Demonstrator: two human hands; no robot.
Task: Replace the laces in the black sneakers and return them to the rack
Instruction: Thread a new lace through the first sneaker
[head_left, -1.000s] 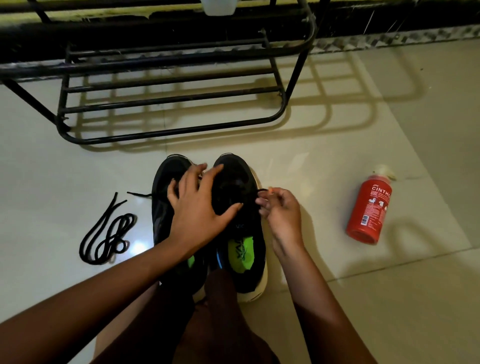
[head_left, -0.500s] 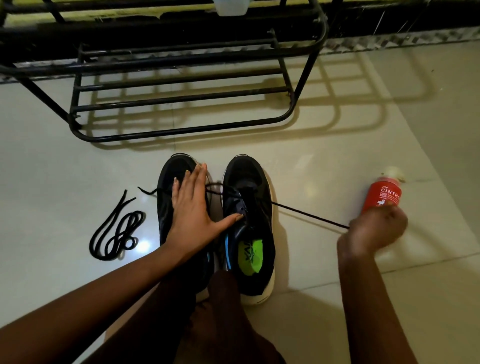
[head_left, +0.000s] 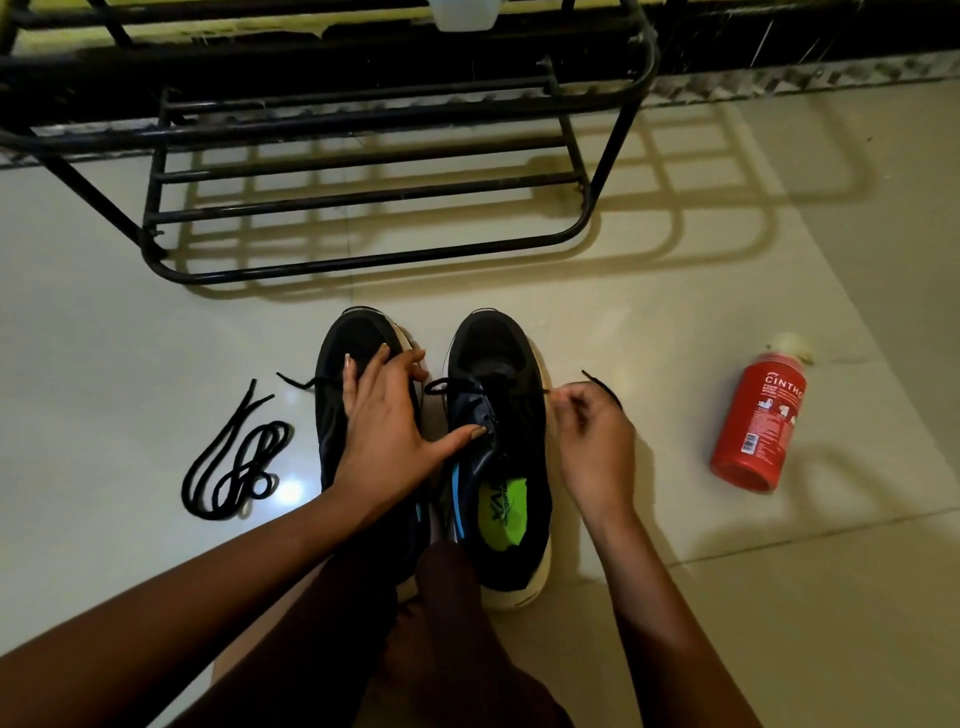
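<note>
Sneakers, black, one pair: side by side on the glossy pale floor (head_left: 675, 291), toes toward the rack (head_left: 363, 262), not yet on it.
Right sneaker (head_left: 524, 467): mesh upper, white sole, green insole. The lace (head_left: 457, 385) crosses only the lowest eyelets, so most rows seem left.
Left sneaker (head_left: 358, 343): lacing hidden.
Left hand (head_left: 389, 431): spread flat over it, thumb pressing the right sneaker's tongue.
Right hand (head_left: 592, 441): pinches the lace end.
Spare lace (head_left: 239, 462): thin cord, loosely coiled, left.
Rack: black metal tubing.
</note>
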